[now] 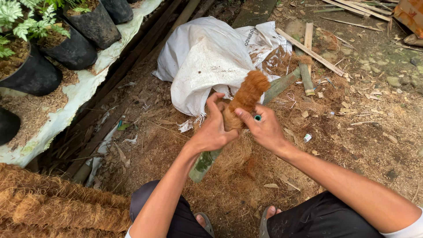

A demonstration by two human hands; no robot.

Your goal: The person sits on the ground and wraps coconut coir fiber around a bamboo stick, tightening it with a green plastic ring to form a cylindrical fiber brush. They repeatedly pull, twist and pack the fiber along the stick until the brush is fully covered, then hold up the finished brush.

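A green pole (204,162) runs from near my knees up toward the white sack, its upper end wrapped in brown coconut fibre (246,93). My left hand (213,128) grips the lower edge of the fibre wrap, thumb raised. My right hand (263,128) presses the fibre from the right, and a small green spool (257,117) shows by its fingers. Both hands are closed around the wrapped part.
A white sack (207,57) with loose fibre spilling out lies just beyond the hands. Black plant pots (72,48) stand on white sheeting at the left. Finished fibre-wrapped poles (48,200) lie at the lower left. Wooden slats (307,55) and scraps litter the ground at the right.
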